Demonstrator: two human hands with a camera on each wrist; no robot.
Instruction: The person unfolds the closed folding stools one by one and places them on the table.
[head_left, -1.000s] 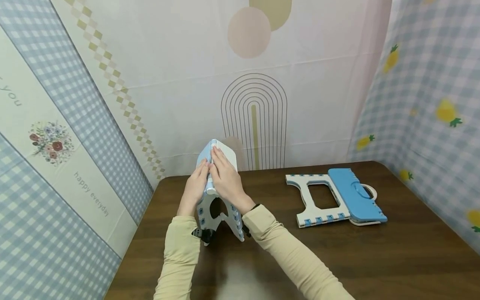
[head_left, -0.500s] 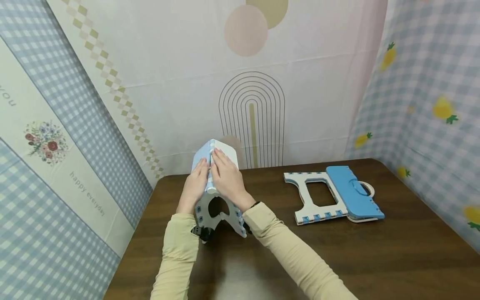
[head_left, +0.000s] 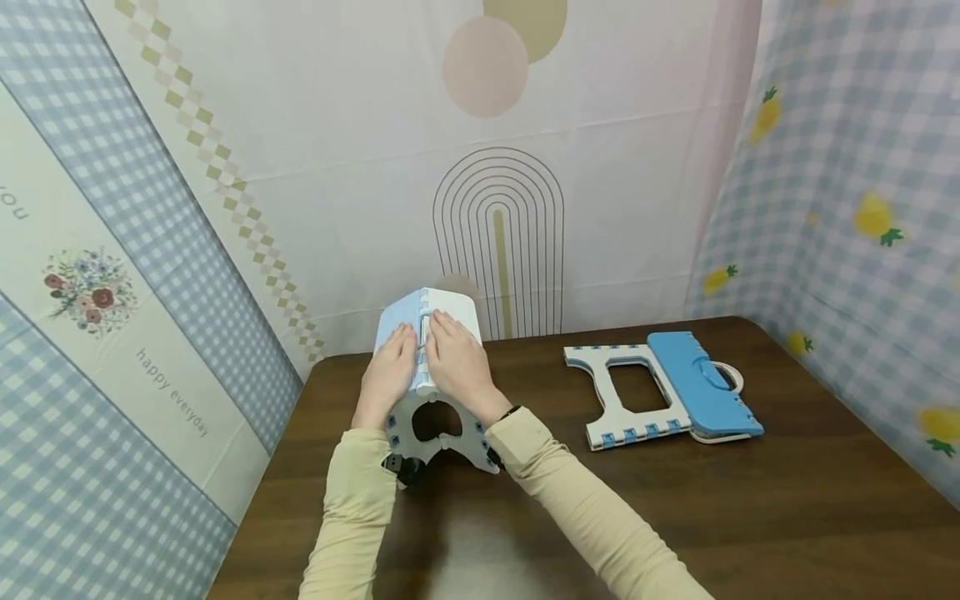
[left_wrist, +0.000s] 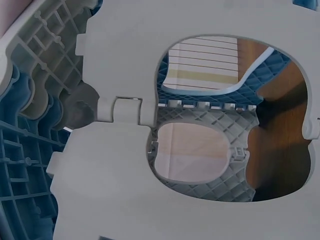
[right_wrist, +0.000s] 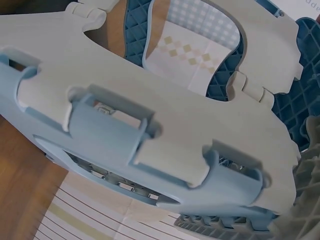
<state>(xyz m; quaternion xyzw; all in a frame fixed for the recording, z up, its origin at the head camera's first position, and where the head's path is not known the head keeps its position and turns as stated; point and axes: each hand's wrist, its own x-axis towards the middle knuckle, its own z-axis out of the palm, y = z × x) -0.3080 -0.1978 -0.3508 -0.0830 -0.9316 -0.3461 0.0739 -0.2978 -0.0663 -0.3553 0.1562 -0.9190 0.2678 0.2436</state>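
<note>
Up near the back-left of the brown surface, a blue-and-white folding stool stands half unfolded; left hand and right hand press flat, fingers straight, on its seat halves beside the middle hinge; a second, folded stool lies well apart to the right

Lighting's pretty even and bright, soft and diffuse, no harsh glare. The arms drop only a faint shadow on the table, plus a pale sheen near the bottom edge. Head view bends straight lines at the edges, wide-angle style. Both wrist views are super close but reasonably sharp, slightly soft in spots.
</note>
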